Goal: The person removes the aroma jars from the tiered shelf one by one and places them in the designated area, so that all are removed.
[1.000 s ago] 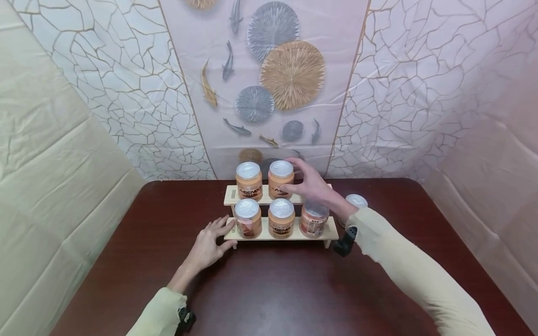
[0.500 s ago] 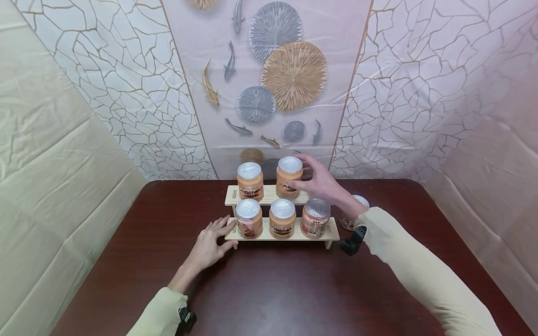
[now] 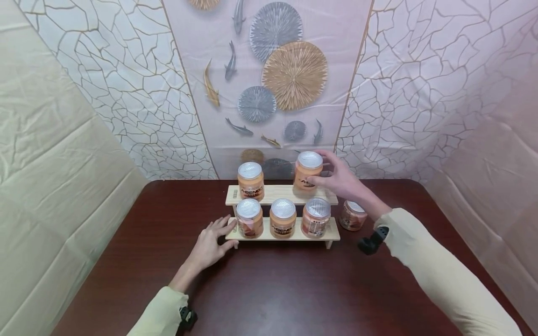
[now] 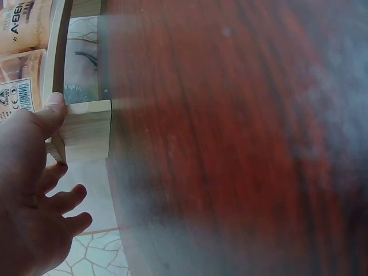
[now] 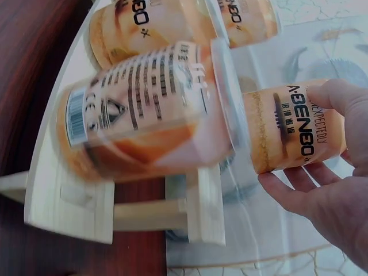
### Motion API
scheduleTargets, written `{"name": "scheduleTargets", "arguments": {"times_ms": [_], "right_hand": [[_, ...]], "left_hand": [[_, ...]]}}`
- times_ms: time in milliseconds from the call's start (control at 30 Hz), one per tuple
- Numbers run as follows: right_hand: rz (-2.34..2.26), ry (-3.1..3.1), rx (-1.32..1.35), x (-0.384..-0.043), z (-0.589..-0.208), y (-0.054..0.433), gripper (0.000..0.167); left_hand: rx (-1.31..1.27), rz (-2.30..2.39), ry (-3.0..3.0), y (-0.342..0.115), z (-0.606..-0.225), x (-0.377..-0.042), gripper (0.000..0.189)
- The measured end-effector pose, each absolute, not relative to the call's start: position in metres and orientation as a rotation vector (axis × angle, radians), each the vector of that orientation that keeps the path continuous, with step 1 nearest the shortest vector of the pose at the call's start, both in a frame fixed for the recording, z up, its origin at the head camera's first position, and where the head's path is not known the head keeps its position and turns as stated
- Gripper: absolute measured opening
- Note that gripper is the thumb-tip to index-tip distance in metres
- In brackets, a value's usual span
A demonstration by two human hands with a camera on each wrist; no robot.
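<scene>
My right hand (image 3: 339, 179) grips an orange jar (image 3: 306, 179) with a silver lid, upright over the right part of the upper shelf of a two-tier wooden rack (image 3: 279, 192). In the right wrist view, thumb and fingers wrap this jar (image 5: 287, 129) from both sides. My left hand (image 3: 212, 242) holds the left end of the lower shelf; the left wrist view shows its thumb on the front edge of the rack (image 4: 86, 129) and the forefinger at the shelf's end. Another jar (image 3: 251, 184) stands at the upper shelf's left.
The lower shelf bears a left jar (image 3: 249, 221), a middle jar (image 3: 282, 221) and a right jar (image 3: 316, 221). One more jar (image 3: 352, 218) stands on the dark wooden table (image 3: 277, 284), right of the rack. A patterned cloth backdrop (image 3: 210, 140) hangs behind.
My right hand has lifted the jar from the middle of the upper shelf and carried it to the right. The left hand stays at the rack's left end.
</scene>
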State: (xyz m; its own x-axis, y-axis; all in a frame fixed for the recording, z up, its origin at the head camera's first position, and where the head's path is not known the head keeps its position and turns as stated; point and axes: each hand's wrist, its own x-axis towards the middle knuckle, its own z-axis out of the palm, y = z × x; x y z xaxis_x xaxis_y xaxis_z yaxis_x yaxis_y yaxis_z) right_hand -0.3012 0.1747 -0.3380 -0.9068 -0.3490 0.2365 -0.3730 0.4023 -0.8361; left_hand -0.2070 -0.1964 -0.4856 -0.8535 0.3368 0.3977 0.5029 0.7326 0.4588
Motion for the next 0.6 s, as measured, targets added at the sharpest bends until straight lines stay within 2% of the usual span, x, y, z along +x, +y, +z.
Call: {"name": "scheduleTargets", "arguments": {"times_ms": [600], "right_hand": [[1.461, -2.608, 0.631, -0.285, -0.324, 0.237, 0.073]], "left_hand": [[-0.662, -0.818, -2.631, -0.196, -0.486, -0.207, 0.057]]}}
